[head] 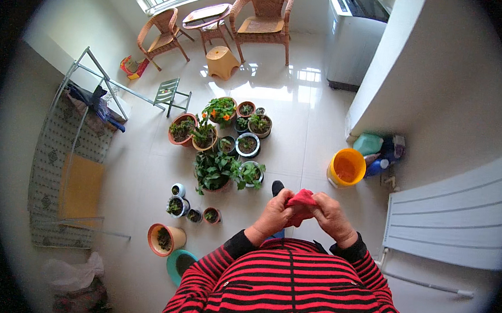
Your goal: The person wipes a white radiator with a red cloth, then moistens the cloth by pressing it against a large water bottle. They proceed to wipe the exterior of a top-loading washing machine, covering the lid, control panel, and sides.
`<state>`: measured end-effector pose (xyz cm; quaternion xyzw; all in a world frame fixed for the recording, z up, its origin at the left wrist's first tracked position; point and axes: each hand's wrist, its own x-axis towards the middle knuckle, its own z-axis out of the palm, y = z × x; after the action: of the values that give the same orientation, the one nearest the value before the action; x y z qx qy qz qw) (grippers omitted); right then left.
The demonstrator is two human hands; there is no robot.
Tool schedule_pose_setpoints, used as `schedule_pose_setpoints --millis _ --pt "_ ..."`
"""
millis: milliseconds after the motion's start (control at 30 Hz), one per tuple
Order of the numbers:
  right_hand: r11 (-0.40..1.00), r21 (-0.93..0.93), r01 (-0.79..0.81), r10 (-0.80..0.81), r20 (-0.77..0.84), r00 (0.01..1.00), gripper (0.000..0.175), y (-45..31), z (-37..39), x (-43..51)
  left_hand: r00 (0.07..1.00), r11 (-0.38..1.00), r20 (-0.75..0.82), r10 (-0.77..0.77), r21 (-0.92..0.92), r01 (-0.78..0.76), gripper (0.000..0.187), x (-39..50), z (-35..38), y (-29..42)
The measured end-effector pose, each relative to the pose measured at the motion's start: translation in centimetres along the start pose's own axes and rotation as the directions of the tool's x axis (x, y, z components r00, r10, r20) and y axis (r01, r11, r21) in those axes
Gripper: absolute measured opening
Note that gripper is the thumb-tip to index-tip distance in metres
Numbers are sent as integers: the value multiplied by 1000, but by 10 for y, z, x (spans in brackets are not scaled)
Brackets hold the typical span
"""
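Observation:
A bunched red cloth [301,206] is held between my two hands in front of my striped top. My left hand [274,215] grips its left side, and my right hand [333,218] pinches its right side. Past my hands, to the left, a cluster of potted plants stands on the tiled floor, among them a large leafy plant [213,170] and a pot with orange flowers [222,110]. To the right of my hands is a yellow bucket [333,179] with an orange-brown inside.
Small pots, a tipped planter [176,239] and a teal basin [173,268] lie to the left. Bottles [377,166] sit behind the bucket. A white radiator [452,214] is at right. Wicker chairs [261,34], a yellow stool [222,63], a folding stool [167,92] and a washing machine [352,46] stand farther off.

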<state>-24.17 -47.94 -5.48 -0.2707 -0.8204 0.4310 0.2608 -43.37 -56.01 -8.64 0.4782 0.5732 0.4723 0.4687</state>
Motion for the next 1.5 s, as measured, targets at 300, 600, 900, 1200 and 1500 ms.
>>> schedule_pose_setpoints --millis 300,600,900,1200,1500 --pt "804 530 -270 332 -24 943 15 56 -59 172 980 987 186 -70 -130 95 29 195 -59 26" --pt "486 821 -300 432 73 899 23 102 -128 268 934 973 358 -8 -214 91 57 352 -65 58" --pt "540 801 -257 336 74 939 18 188 -240 374 907 932 384 -172 -234 276 36 521 -41 83" --pt "532 767 -359 477 79 875 18 258 -324 454 938 899 281 -202 -326 291 29 652 -33 102" --pt "650 683 -334 416 49 908 26 305 -365 536 907 969 404 -116 -156 193 33 787 -50 107"
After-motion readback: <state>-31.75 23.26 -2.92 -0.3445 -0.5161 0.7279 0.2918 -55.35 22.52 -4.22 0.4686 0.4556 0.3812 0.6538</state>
